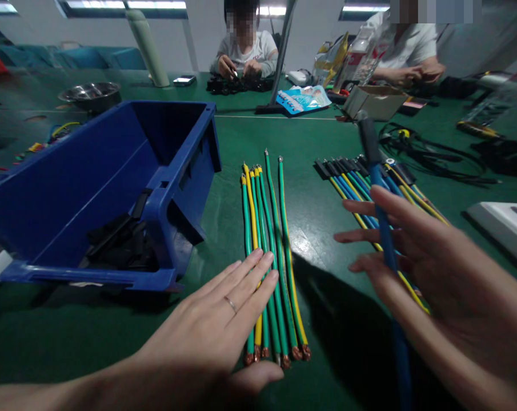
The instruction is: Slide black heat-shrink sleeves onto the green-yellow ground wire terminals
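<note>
Several green-and-yellow cables (279,251) lie side by side in front of me, with bare copper strands at their near ends and metal tips at the far ends. My left hand (224,308) rests flat across them, fingers stretched out, a ring on one finger. A blue cable (384,234) with a black sleeve (369,140) at its top is held upright in my right hand (438,274), loosely between thumb and fingers. Behind that hand lies a row of blue, green and yellow cables (352,191) with black sleeves, partly hidden by it.
On the left stands a blue bin (164,194) with black pieces (121,242) inside. A metal bowl (91,94), a green bottle (147,48) and a blue packet (303,100) are farther back. Black wires (429,151) lie at right. Two people (249,54) sit across the table.
</note>
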The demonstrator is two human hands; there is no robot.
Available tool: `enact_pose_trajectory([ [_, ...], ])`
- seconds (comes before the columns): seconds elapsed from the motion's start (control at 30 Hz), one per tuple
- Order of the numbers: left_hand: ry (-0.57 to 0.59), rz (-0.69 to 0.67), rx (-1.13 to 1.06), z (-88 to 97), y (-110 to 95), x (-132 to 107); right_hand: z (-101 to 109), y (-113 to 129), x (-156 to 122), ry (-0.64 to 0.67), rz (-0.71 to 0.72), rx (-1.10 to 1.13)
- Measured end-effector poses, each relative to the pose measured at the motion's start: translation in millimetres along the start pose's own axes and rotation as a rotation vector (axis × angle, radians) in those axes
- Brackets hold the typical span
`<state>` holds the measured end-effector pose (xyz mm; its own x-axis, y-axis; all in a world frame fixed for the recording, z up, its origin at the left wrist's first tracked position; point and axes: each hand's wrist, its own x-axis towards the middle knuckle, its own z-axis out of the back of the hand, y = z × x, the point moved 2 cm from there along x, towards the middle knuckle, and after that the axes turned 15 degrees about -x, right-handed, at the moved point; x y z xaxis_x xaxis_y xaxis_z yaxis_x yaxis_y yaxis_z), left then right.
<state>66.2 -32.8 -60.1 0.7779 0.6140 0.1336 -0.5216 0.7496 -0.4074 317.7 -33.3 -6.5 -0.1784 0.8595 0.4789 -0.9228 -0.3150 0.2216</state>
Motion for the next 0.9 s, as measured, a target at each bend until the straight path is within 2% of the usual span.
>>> enact_pose_trajectory([
  [0.03, 0.002, -0.004, 0.002, -0.3, 0, 0, -6, 0, 1, 0.032, -0.003, 0.004],
  [0.17, -0.026, -0.009, -0.031, -2.3, 3, -2, -34, -8, 7, 0.17, 0.135, -0.026],
  [0.33, -0.075, -0.028, -0.045, -5.4, 4, -3, -50, -14, 7, 0.216, 0.168, -0.075],
  [0.43, -0.072, -0.035, -0.008, -4.5, 2, -4, -47, -8, 6, 0.177, 0.233, -0.216],
  [0.53, -0.06, -0.033, 0.027, -0.8, 0, -3, -38, -2, 6, 0.137, 0.224, -0.355],
  [0.67, -0.059, -0.046, 0.069, 4.0, 0, 0, -25, 6, 3, 0.174, 0.302, -0.463],
  [0.9, -0.132, -0.115, 0.022, -1.0, 5, -1, -22, 3, 2, 0.268, 0.254, -0.364],
])
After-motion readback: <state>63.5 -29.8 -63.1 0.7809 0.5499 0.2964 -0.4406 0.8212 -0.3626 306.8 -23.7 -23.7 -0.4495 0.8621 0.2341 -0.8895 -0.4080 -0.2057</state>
